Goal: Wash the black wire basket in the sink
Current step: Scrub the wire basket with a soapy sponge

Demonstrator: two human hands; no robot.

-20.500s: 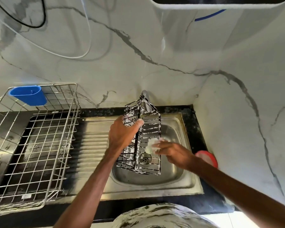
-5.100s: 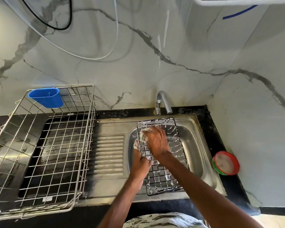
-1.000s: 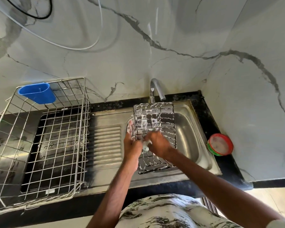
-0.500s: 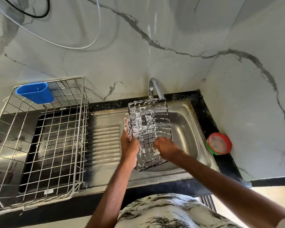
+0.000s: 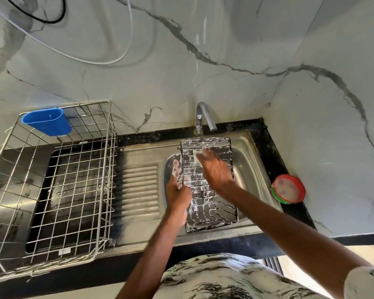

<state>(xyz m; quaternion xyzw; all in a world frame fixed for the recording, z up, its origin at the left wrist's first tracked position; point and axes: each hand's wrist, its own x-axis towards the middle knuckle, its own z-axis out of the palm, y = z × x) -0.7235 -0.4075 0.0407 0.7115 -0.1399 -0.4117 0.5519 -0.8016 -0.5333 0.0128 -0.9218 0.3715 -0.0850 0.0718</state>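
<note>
The black wire basket (image 5: 212,210), streaked with white foam, lies lengthwise over the steel sink bowl (image 5: 249,169), its far end under the tap (image 5: 203,117). My left hand (image 5: 178,190) grips the basket's left rim, foam on its fingers. My right hand (image 5: 215,169) is inside the basket near its far end and presses a small pale sponge (image 5: 196,157) against the wires. No water shows at the tap.
A large steel wire dish rack (image 5: 52,186) with a blue plastic cup (image 5: 47,120) hooked on its back stands at the left. The ribbed drainboard (image 5: 138,190) lies between rack and bowl. A red-rimmed soap tub (image 5: 288,188) sits on the black counter at the right corner.
My right hand slid with the sponge from the basket's near end up to its far end. The basket has dropped flatter over the bowl. My left hand keeps its grip on the left rim.
</note>
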